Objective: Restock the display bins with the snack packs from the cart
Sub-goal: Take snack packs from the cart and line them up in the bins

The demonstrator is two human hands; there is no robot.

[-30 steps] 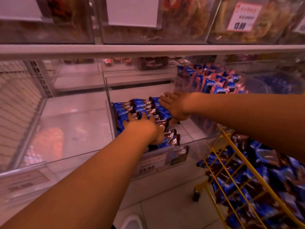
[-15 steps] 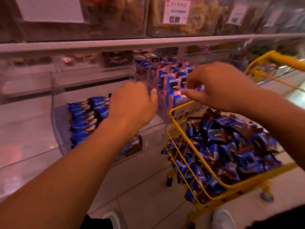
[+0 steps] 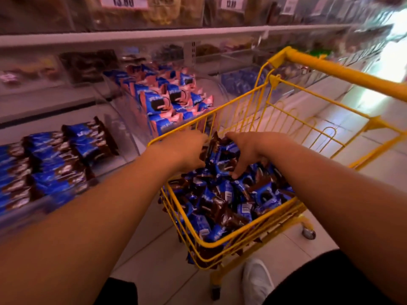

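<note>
Floor (image 3: 343, 119): pale tile, aisle running off to a bright, blurred far end.
Shelf (image 3: 132, 36): long pale rail above clear bins; price tags (image 3: 123, 1) on the upper row, contents there blurred.
Left bin (image 3: 123, 137): clear plastic, rows of blue-and-brown packs (image 3: 66, 159) laid side by side.
Middle bin (image 3: 123, 106): blue-and-pink packs (image 3: 167, 100) stacked high, just behind the cart's far corner.
Cart (image 3: 220, 243): yellow wire, handle (image 3: 343, 71) at upper right, one wheel (image 3: 308, 234) seen; basket heaped with loose blue-and-brown snack packs (image 3: 222, 201).
Left hand (image 3: 187, 150): inside basket at its far left corner, fingers curled down into the heap; whether gripping a pack, cannot tell.
Right hand (image 3: 248, 153): fingers bent, tips pressed into and around packs at the heap's top.
White shoe (image 3: 256, 280): on floor beside cart base.
</note>
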